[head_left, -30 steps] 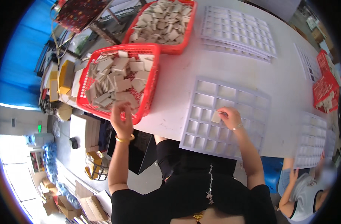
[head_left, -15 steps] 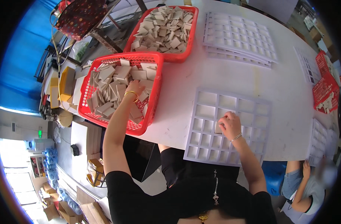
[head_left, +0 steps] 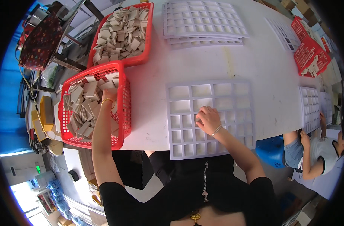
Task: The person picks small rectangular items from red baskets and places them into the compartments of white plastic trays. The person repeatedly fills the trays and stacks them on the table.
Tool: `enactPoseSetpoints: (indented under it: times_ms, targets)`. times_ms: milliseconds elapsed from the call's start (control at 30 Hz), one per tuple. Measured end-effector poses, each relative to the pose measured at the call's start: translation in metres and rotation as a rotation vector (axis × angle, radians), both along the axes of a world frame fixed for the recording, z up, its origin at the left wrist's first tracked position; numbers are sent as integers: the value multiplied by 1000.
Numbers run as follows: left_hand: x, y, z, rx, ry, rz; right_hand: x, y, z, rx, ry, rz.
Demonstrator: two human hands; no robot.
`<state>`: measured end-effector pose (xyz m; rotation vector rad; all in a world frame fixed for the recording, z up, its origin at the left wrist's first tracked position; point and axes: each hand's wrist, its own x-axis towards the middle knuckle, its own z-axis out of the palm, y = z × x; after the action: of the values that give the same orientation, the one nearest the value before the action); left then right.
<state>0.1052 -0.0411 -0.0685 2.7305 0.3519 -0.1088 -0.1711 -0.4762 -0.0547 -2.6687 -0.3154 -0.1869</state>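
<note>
My left hand [head_left: 110,94], with a gold bangle at the wrist, reaches into the near red basket [head_left: 127,109] on the left. It touches the beige square tiles [head_left: 90,90] heaped inside, and its fingertips are hidden among them. In front of me lies a white compartment tray [head_left: 191,130] with larger cells at the far side and smaller ones nearer. My right hand [head_left: 209,119], wearing a thin bracelet, rests over its middle cells. Its fingers are curled and closed, pointing down; whatever they hold is covered by the hand.
A second red basket [head_left: 148,37] of tiles stands behind the first. Stacked white trays [head_left: 206,37] lie at the table's far side. To the right are more red baskets [head_left: 305,56], another tray [head_left: 310,107] and a seated person [head_left: 311,154]. A blue stool [head_left: 270,150] stands below the table edge.
The whole view has shifted, so the table and baskets appear farther left. My right hand has moved slightly toward the tray's far left, and the tile formerly visible under its fingers no longer shows clearly.
</note>
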Motion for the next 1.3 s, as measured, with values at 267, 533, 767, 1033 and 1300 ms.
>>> enactPoseSetpoints:
  times_ms: [267, 533, 767, 1033, 1300]
  targets:
    - [-9, 8, 26, -183, -185, -19, -7, -1, 12, -113, 12, -25]
    - [-88, -5, 134, -543, -866, 8, -7, 0, 19, -67, 110, 24]
    - [-183, -147, 152, -1310, -583, -159, 22, 25, 95, 888, 121, 18]
    - [-226, -249, 80, -1398, -158, -200, 15, 11, 62, 1166, 110, -47]
    - [-186, -286, 48, -819, -160, -436, 13, -92, 55, 1171, -140, -542]
